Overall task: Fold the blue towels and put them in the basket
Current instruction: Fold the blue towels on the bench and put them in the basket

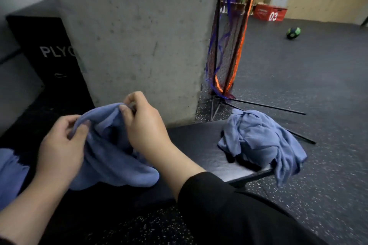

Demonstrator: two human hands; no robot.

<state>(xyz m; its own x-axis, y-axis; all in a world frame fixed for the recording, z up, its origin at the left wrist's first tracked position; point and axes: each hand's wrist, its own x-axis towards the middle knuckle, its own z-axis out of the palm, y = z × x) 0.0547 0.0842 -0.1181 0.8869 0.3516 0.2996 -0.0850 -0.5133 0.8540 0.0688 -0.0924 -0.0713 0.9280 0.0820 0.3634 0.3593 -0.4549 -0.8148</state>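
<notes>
Between both hands, one blue towel, bunched and draped onto the dark bench: left hand pinching its near edge, right hand pinching the raised top edge, probably hunting corners to spread it. Well right of the right hand, a crumpled towel heap overhanging the bench corner. No basket in sight.

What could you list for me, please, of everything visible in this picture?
held towel: one, blue, bunched between both hands over the bench
towel heap: one pile, blue, crumpled on the bench's right corner
towel edge: one, blue, at far left
bench: one, black
plyo box: one, black, behind left
concrete pillar: one, grey
net frame: one, orange and blue, beside pillar
ball: one, green and black, on floor
red box: one, marked 03
hands: left, right, gripping the towel; basket not visible
</notes>
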